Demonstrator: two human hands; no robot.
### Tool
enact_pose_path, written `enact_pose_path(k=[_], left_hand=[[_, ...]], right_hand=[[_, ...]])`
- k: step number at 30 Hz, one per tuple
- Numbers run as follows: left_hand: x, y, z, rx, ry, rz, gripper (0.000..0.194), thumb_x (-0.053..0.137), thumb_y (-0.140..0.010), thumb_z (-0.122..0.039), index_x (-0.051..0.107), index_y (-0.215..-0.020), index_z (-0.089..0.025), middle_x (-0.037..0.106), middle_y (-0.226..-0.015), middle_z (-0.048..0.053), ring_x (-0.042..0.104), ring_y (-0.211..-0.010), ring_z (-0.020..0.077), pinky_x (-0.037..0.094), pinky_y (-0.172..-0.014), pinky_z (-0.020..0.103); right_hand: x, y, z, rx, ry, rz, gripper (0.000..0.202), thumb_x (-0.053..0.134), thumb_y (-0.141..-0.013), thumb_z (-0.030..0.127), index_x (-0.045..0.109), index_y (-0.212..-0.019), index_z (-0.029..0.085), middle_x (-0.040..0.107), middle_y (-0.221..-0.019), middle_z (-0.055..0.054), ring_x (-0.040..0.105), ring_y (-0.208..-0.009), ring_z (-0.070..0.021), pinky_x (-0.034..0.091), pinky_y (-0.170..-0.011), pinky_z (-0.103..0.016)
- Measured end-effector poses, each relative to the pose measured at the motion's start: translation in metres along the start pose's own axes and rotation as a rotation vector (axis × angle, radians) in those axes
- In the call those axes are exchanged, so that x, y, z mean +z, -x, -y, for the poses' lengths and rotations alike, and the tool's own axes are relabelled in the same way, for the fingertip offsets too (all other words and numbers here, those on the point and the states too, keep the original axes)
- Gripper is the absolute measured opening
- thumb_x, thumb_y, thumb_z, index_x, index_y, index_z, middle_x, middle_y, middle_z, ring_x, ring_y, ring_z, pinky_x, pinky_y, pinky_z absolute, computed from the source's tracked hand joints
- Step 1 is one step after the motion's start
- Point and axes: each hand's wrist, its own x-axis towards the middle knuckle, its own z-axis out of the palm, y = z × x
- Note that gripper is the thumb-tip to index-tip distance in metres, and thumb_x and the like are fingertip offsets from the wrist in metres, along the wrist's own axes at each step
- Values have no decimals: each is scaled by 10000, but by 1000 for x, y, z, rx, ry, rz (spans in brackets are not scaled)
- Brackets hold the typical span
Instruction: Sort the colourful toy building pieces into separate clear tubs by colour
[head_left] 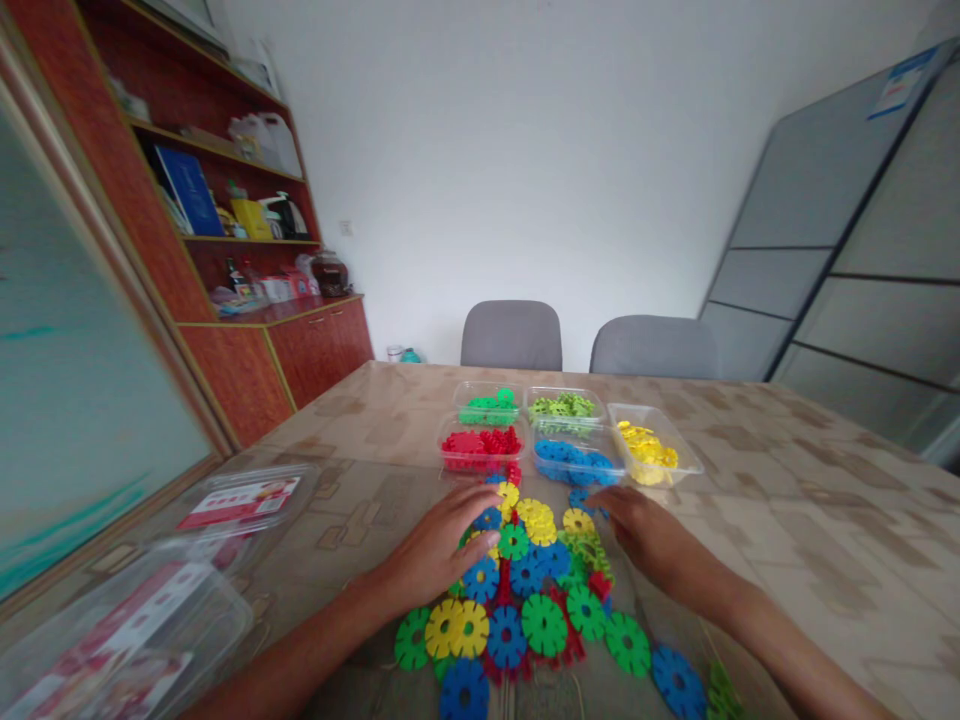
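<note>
A pile of notched plastic discs in blue, yellow, green and red (544, 623) lies on the table in front of me. My left hand (450, 535) is at the pile's left side, fingers spread, over blue and yellow discs. At the right side, my right hand (630, 520) has its fingers bent toward a small blue disc (580, 499); its fingertips are too small to show a hold. Beyond the pile stand clear boxes of red pieces (480, 448), blue pieces (576, 461), yellow pieces (646, 452), dark green pieces (489, 407) and light green pieces (564, 406).
Clear plastic lids with red and white labels (240, 502) lie on the left of the patterned table (810, 520). Two grey chairs (511, 335) stand behind it. Red shelves are at the left, a grey cabinet at the right.
</note>
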Motion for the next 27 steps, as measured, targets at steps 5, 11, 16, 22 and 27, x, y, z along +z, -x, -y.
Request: enact_pose_path(k=[5,11,16,22,27], left_hand=[[8,-9,16,-19,-85,38,461,456,-952,-398,444,-1366,-197,383,-1481,107,324,-1369,254,271,-1130,441],[6,-17,14,19,-100,64,462,532,-917,-376,484,-1333,-183,463,-1414,112,359,-1328,271,301,-1103,445],[2,-13,5,68,-52,63,424,539,-918,-384,515,-1291,-182,578,-1251,95,471,-1195,243,397,-1015,380],[10,-13,14,46,-91,11,406,518,-923,-388,516,-1285,-203,503,-1365,102,405,-1280,260,324,-1082,428],[13,-17,21,-14,-135,49,473,516,-909,-408,492,-1322,-178,448,-1421,138,382,-1311,300,305,-1088,486]], right_hand=[[14,-3,-17,86,131,-47,526,418,-751,-10,620,-1204,164,647,-1201,-128,579,-1102,-266,452,-974,-427],[27,-7,-10,61,151,-15,435,450,-808,64,634,-1197,132,632,-1217,-153,560,-1097,-290,445,-967,-440],[19,-7,-6,-17,23,30,394,433,-809,52,679,-1100,151,678,-1103,-137,594,-1014,-276,470,-914,-432],[18,-7,-21,34,-31,-98,405,418,-853,126,611,-1208,152,636,-1216,-149,565,-1137,-285,429,-986,-467],[31,-6,-17,21,-123,-60,398,406,-927,271,562,-1275,159,589,-1293,-155,522,-1200,-291,394,-1027,-499]])
